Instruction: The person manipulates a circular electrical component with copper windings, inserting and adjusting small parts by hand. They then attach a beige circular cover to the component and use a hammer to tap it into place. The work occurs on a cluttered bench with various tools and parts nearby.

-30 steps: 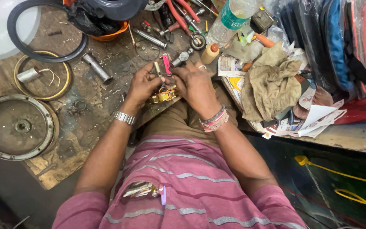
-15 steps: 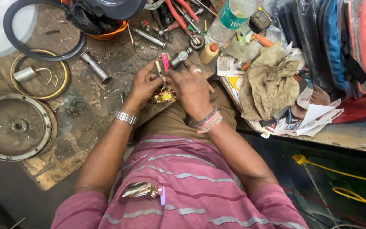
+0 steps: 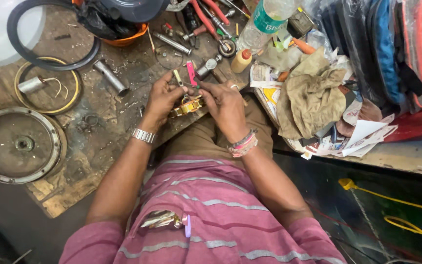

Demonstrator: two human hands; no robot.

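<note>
Your hands stay put: left hand and right hand both pinch small gold-coloured metal part, just right of grey metal tube; pink-handled tool above.

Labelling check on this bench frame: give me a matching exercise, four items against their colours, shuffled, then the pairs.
Items:
1. rag
2. small bottle
3. hose loop
4. pliers handles

Colours:
A. red
B. black
C. khaki
D. yellow with a red cap

Pairs: 1-C, 2-D, 3-B, 4-A
</note>
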